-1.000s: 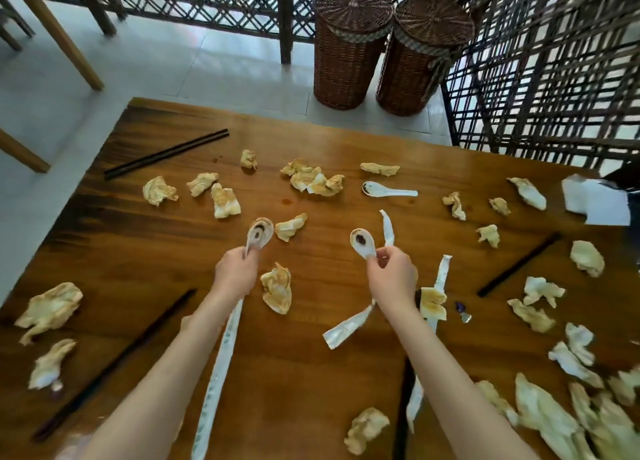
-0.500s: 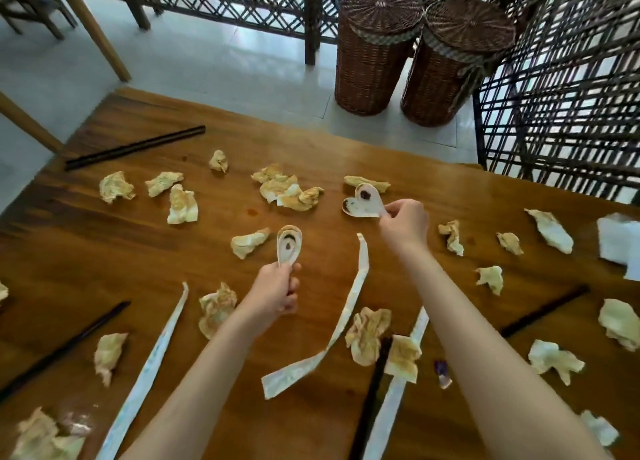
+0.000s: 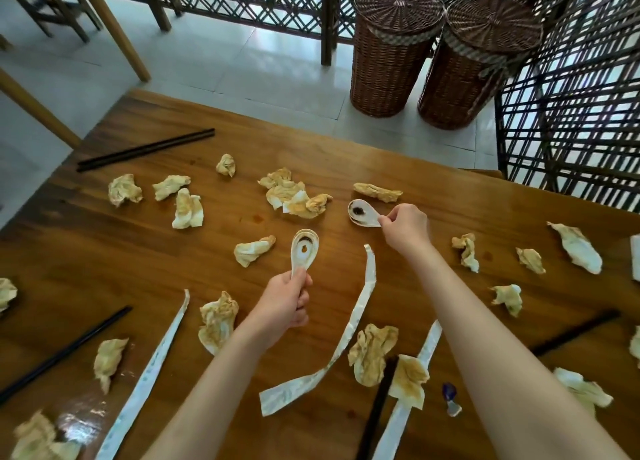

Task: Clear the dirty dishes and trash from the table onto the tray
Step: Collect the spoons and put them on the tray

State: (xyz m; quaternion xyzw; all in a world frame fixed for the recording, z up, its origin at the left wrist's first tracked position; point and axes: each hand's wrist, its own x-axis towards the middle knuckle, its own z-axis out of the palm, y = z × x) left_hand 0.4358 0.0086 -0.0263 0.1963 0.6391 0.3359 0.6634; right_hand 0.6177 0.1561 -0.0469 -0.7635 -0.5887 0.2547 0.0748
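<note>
My left hand (image 3: 284,304) grips the handle of a white ceramic spoon (image 3: 304,252) with dark sauce in its bowl, held bowl-up over the middle of the wooden table (image 3: 104,252). Farther back, my right hand (image 3: 405,227) pinches the handle of a second stained spoon (image 3: 360,212). That spoon rests nested on another white spoon lying on the table. Sauce-stained crumpled napkins (image 3: 294,196) lie all over the tabletop, and long white paper chopstick sleeves (image 3: 356,314) cross the near part. No tray is in view.
Black chopsticks (image 3: 145,150) lie at the far left, with more pairs (image 3: 65,349) near the left, front and right edges. A small blue wrapper (image 3: 450,394) sits by my right forearm. Two wicker baskets (image 3: 394,47) and lattice screens stand beyond the table.
My right hand carried its spoon away from me and set it onto the spoon lying at the back. My left hand kept its spoon and shifted little. The camera view tilted forward.
</note>
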